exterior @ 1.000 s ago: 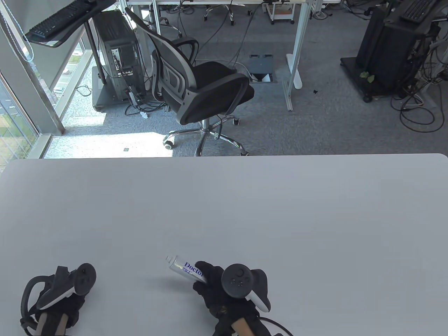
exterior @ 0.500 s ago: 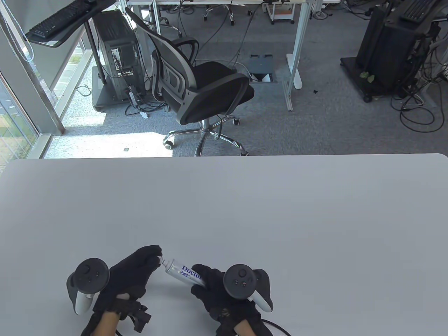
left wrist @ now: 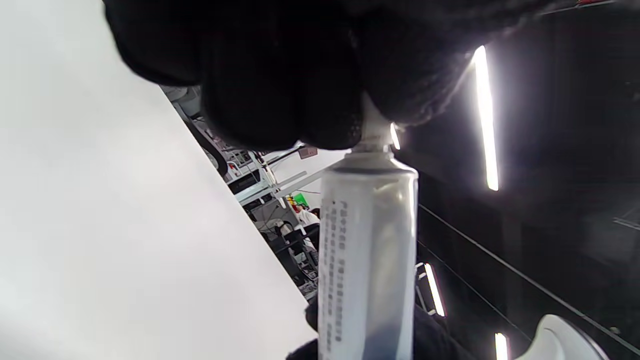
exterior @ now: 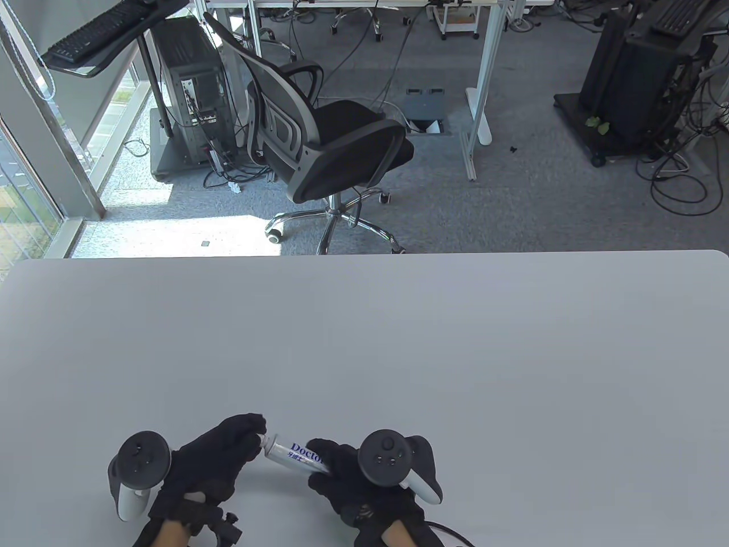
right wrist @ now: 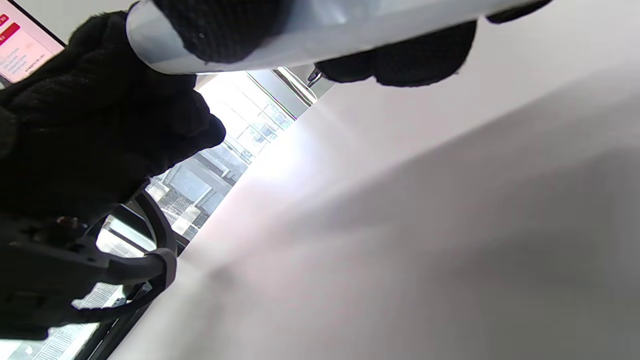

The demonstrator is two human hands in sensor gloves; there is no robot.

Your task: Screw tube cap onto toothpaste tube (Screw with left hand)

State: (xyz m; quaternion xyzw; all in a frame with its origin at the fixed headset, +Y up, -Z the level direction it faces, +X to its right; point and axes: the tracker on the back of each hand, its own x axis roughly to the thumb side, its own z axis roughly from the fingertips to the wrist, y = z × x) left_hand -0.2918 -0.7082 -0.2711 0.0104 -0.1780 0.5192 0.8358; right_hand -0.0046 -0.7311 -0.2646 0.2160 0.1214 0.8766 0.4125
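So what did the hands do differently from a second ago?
The left hand in its black glove moved right from the table's near-left corner to the nozzle end of the white toothpaste tube, and its fingertips now pinch the small white tube cap there. The right hand still holds the tube, barely shifted.

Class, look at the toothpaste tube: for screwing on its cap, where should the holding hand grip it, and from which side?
Grip the toothpaste tube round its rear body, from the right, as the right hand does. It lies slanted, neck pointing left, so this leaves the cap end free for the left hand, whose fingertips pinch it there.
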